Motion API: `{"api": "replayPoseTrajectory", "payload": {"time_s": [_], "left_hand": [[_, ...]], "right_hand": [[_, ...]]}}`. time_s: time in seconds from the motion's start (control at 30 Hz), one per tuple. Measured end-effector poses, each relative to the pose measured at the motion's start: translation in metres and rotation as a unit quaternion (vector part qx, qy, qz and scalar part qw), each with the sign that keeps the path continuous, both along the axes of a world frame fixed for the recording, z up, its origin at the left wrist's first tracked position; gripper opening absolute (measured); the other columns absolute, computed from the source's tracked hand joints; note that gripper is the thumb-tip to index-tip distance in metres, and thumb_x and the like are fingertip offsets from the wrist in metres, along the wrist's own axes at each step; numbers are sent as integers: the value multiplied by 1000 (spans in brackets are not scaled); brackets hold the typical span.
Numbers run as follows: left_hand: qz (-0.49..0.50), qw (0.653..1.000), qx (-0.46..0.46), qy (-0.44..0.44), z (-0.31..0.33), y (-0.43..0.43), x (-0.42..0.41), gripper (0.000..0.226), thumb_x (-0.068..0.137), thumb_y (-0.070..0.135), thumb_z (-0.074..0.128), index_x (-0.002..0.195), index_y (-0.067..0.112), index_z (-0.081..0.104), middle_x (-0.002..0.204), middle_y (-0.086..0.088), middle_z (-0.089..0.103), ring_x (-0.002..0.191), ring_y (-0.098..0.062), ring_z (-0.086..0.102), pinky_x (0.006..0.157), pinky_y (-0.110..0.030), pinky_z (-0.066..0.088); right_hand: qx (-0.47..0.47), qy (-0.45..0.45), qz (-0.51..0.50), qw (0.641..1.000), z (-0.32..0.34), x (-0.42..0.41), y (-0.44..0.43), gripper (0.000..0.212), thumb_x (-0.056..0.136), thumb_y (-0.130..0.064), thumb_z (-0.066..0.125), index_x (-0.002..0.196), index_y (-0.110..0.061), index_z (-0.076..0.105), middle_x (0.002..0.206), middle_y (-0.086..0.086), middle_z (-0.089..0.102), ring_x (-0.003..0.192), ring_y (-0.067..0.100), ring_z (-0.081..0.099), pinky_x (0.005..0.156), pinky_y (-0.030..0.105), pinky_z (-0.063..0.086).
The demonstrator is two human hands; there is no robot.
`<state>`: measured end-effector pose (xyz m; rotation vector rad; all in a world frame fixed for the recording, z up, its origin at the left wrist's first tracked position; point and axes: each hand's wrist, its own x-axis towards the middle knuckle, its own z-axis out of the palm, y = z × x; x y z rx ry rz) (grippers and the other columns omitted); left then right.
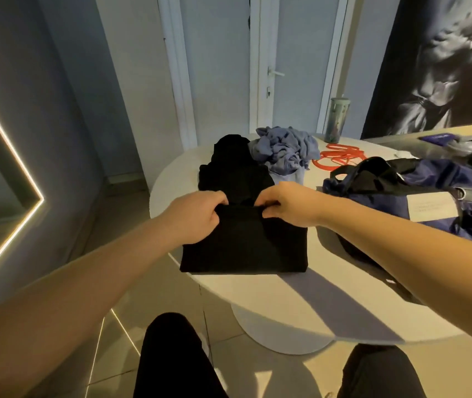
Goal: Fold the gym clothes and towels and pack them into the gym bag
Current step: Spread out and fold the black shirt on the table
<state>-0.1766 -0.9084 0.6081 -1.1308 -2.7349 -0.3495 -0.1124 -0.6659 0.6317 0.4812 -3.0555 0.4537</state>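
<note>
On the wall at my far left glows an angled light strip (7, 156). My left hand (197, 218) reaches over the near-left part of the round white tabletop (300, 288), its fingers (217, 201) curled and clamped on the top edge of a black garment (243, 242). The garment lies folded into a rough rectangle at the tabletop's near-left edge. More black cloth (229, 165) runs on behind the fold toward the far side; I cannot tell whether it is the same piece. My right hand (289, 206) grips the same top edge just beside the left, fingers bent and pinching the fabric, so both hands meet at the middle of the fold. Beyond them, a crumpled blue-grey heap of clothes (283, 147) lies touching the black cloth. To its right red resistance bands (338, 156) lie in loose loops, and behind those a tall green tumbler (336, 119) stands upright near the far edge. On the right side of the tabletop lies the navy gym bag (430, 196), slumped, with black straps across its top, well apart from the folded garment.
</note>
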Motion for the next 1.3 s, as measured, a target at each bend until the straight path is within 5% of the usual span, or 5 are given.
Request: {"api": "replayPoseTrajectory", "payload": {"time_s": [0.37, 0.7, 1.0, 1.2, 1.3], "left_hand": [[20, 999, -41, -13, -74, 39, -174, 40, 96, 14, 56, 135, 20, 55, 124, -1, 57, 114, -20, 54, 95, -40, 51], [-25, 999, 36, 10, -125, 24, -164, 37, 106, 35, 46, 135, 17, 60, 140, 0, 53, 132, -19, 41, 112, -33, 36], [-60, 997, 28, -31, -102, 11, -131, 29, 102, 41, 52, 121, 24, 67, 125, 11, 57, 114, -7, 48, 104, -30, 43], [114, 974, 184, -71, -79, 26, -200, 20, 100, 21, 52, 93, 26, 70, 102, 3, 67, 83, -5, 60, 77, -24, 48], [226, 950, 177, -119, -81, 28, -233, 22, 100, 23, 54, 115, 10, 64, 112, -9, 66, 88, -17, 58, 76, -33, 46]], "right_hand": [[29, 53, -72, 996, -94, -166, 26, 28, 92, -14, 66, 120, -11, 66, 114, 12, 59, 106, 33, 56, 87, 40, 46], [-11, 109, -80, 991, -138, -152, 26, 25, 100, -18, 56, 123, -17, 66, 123, 8, 55, 112, 29, 49, 91, 45, 45], [-6, 80, -89, 993, -108, -128, 21, 21, 95, -18, 57, 111, -15, 71, 107, 7, 63, 101, 29, 58, 87, 41, 49], [16, 123, -215, 969, -81, -199, 37, 24, 94, -10, 55, 112, -12, 71, 112, 15, 64, 109, 38, 54, 87, 44, 48], [82, 56, -258, 961, -74, -231, 37, 43, 98, -32, 60, 138, -18, 53, 141, 10, 50, 132, 36, 39, 104, 47, 34]]}}
